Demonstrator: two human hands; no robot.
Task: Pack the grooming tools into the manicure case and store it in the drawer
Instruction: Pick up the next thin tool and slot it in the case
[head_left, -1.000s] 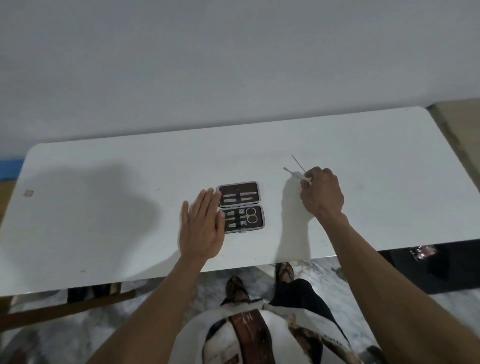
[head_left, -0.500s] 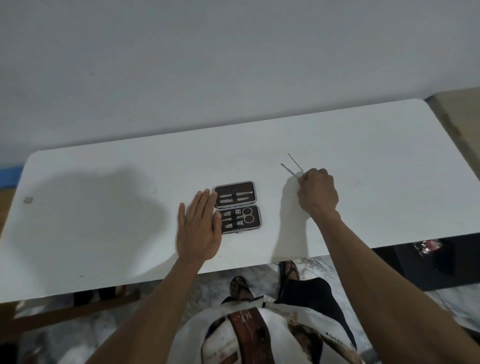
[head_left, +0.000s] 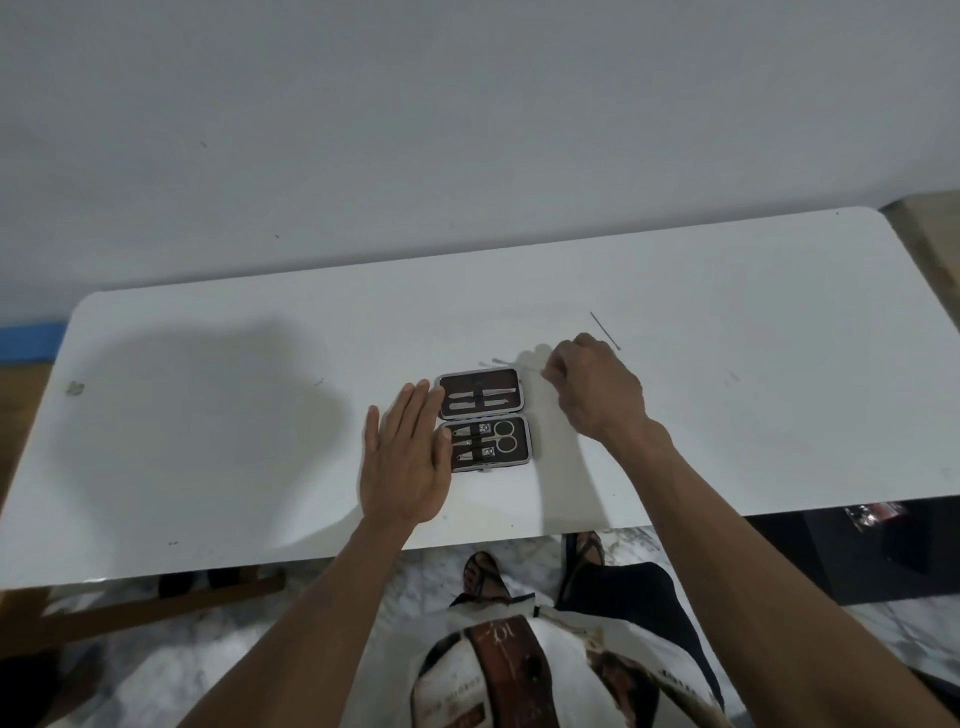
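We lay our left hand (head_left: 402, 467) flat and open on the bench (head_left: 208, 441), touching the open manicure case (head_left: 484, 421). Our right hand (head_left: 597, 389) pinches a thin tool (head_left: 511, 366), blurred, just behind the case; another thin tool (head_left: 605, 330) lies near.

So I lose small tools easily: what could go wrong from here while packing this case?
1. The right hand pinches a thin tool that is blurred here; it could slip before reaching the open manicure case.
2. Another thin metal tool lies apart on the white table, pale and easy to overlook.
3. The left hand only rests at the case's left edge, so the case may slide.
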